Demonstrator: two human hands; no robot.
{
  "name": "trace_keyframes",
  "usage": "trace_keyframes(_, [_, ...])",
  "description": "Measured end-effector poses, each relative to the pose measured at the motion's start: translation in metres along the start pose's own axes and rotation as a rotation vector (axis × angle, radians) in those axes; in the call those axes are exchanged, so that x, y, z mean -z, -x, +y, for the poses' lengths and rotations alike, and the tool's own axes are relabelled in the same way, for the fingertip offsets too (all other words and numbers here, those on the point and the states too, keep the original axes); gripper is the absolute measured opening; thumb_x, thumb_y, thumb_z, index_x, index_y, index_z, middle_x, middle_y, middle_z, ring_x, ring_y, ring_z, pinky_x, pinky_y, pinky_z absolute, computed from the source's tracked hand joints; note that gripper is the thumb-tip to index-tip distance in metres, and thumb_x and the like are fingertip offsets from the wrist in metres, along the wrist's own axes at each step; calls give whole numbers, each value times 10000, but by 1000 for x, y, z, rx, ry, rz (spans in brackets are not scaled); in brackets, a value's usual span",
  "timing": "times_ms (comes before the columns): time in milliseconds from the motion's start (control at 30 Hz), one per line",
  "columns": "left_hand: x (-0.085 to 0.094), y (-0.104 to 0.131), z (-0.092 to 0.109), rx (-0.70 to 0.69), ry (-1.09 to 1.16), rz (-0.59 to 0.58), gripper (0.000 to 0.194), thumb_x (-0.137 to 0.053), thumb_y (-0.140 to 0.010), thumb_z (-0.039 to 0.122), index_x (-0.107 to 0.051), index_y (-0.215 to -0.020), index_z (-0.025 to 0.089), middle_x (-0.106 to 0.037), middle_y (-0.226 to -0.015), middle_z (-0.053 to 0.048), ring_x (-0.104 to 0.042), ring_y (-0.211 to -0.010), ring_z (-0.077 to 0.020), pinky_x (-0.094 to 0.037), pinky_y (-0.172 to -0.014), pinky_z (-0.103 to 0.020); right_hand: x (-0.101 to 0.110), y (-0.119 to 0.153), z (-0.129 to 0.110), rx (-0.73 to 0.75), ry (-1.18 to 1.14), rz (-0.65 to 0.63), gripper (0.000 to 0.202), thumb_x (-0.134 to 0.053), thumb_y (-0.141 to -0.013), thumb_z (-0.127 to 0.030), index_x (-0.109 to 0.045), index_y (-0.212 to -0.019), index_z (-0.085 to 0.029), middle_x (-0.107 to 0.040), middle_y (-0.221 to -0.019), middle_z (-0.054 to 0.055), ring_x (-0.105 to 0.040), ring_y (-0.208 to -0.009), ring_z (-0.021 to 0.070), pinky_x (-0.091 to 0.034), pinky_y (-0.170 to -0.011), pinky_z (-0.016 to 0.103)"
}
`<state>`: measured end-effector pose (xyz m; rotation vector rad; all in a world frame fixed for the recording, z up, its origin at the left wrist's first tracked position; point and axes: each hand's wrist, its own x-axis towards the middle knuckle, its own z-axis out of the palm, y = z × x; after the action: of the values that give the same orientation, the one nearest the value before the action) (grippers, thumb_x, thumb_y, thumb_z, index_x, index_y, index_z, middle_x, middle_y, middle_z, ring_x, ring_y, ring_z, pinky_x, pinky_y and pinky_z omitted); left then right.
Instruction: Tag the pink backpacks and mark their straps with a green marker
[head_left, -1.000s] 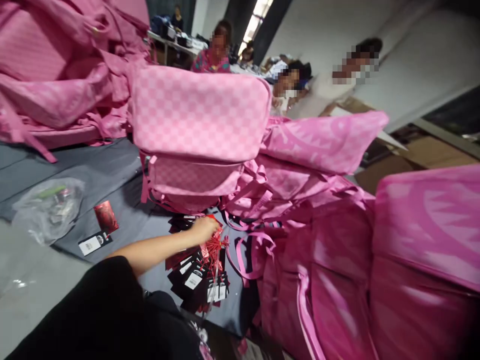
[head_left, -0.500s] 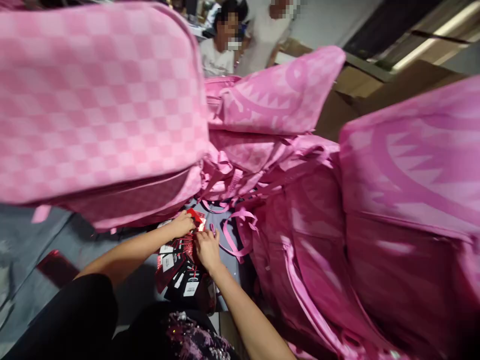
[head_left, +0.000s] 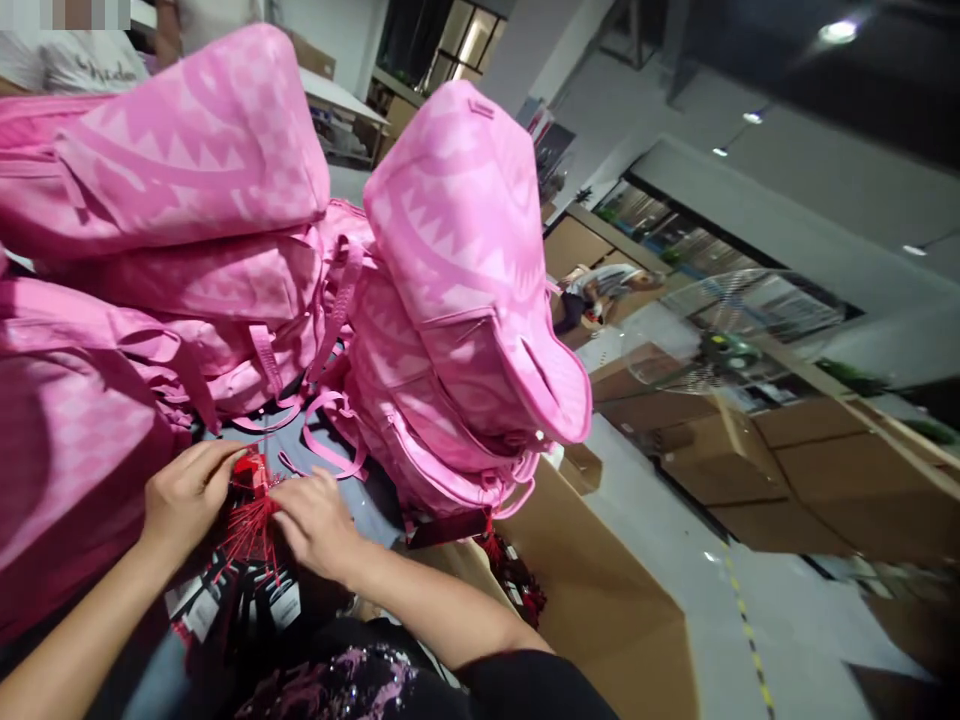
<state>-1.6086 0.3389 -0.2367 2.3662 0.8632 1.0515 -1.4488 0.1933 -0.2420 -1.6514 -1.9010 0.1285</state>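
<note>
A bundle of black hang tags (head_left: pixel 251 600) with white labels fans out on the grey cloth in front of me. Red strings (head_left: pixel 251 530) gather at its top, beside a shiny red piece (head_left: pixel 251 475). My left hand (head_left: pixel 187 495) is at the left of the bundle, thumb and fingers pinched together; what lies between the fingertips is too small to make out. From the right, my right hand (head_left: pixel 315 525) closes its bent fingers on the gathered strings. Its fingertips are partly hidden.
Pink backpacks are piled at the left (head_left: pixel 195 180) and ahead (head_left: pixel 457 260), with loose pink straps (head_left: pixel 330 440) near my hands. A cardboard box (head_left: pixel 600 590) stands at my right, more tags (head_left: pixel 517 580) beside it. Farther off are a fan (head_left: pixel 720 340) and a person (head_left: pixel 600 290).
My view has swung right, so the backpacks and both hands appear farther left. The hands stay at the tag bundle, and the left hand's fingers now show pinched together.
</note>
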Motion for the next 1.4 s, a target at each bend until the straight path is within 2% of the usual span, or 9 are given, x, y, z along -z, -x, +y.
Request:
trace_keyframes(167, [-5, -40, 87, -235, 179, -5, 198, -519, -937, 215, -706, -1001, 224, -747, -954, -8, -694, -868, -147, -540, -851, -261, 148, 58, 28, -360, 189, 650, 166, -508, -964, -267, -621, -1052, -185, -671, -920, 65, -615, -836, 176, -482, -769, 309])
trace_keyframes(267, [-30, -62, 145, -374, 190, -76, 264, -469, -941, 165, -710, -1037, 212, -743, -982, -27, -688, -904, -148, -541, -837, -255, 202, 85, 60, -669, 508, 737, 297, -558, -915, -460, -598, -897, -166, -602, -799, 57, -559, -728, 192, -428, -699, 315])
trace_keyframes(400, [-74, -88, 222, -441, -11, -282, 329, -456, -892, 70, -701, -1056, 215, -718, -990, -39, -674, -910, -170, -525, -764, -255, 220, 91, 88, -842, 535, 681, 290, -557, -834, -450, -560, -765, -168, -543, -752, 70, -496, -698, 204, -355, -647, 315])
trace_keyframes(600, [-113, -112, 292, -368, -246, -549, 293, -439, -913, 100, -701, -1022, 171, -689, -926, -100, -669, -923, -214, -502, -769, -291, 227, 101, 99, -675, 298, 720, 177, -434, -830, -290, -522, -716, -187, -513, -703, 16, -469, -652, 152, -366, -630, 275])
trace_keyframes(800, [-134, -111, 322, -279, -204, -643, 293, -461, -916, 151, -733, -1016, 196, -739, -941, -113, -693, -933, -250, -516, -828, -348, 241, 117, 105, -527, 208, 675, 212, -400, -794, -207, -336, -592, -218, -382, -616, -24, -396, -589, 128, -316, -583, 260])
trace_keyframes(967, [-137, -115, 339, -169, -35, -736, 273, -513, -910, 202, -722, -1079, 253, -727, -1134, -38, -672, -1038, -210, -510, -856, -284, 256, 124, 105, -508, 593, 543, 173, -460, -818, -141, -573, -692, -175, -514, -820, 60, -474, -730, 172, -319, -633, 294])
trace_keyframes(1100, [-122, -124, 323, -94, 250, -955, 216, -660, -853, 269, -698, -1051, 192, -731, -899, -4, -674, -827, -142, -503, -716, -210, 269, 134, 119, -295, 597, 673, 195, -484, -893, -212, -660, -828, -161, -614, -990, 112, -579, -907, 227, -439, -773, 341])
trace_keyframes(1200, [-114, -120, 300, 33, 715, -1188, 472, -768, -743, 196, -609, -1184, 144, -672, -847, -7, -643, -784, -138, -504, -724, -243, 271, 138, 126, -188, 390, 774, 234, -528, -923, -312, -677, -844, -150, -659, -899, 101, -624, -831, 215, -492, -772, 336])
trace_keyframes(1400, [-117, -88, 269, -19, 928, -850, 554, -789, -672, 125, -602, -1193, 165, -627, -954, -15, -576, -833, -127, -457, -747, -237, 262, 135, 114, -304, 137, 933, 181, -650, -872, -310, -705, -883, -138, -696, -824, 82, -646, -726, 187, -512, -725, 300])
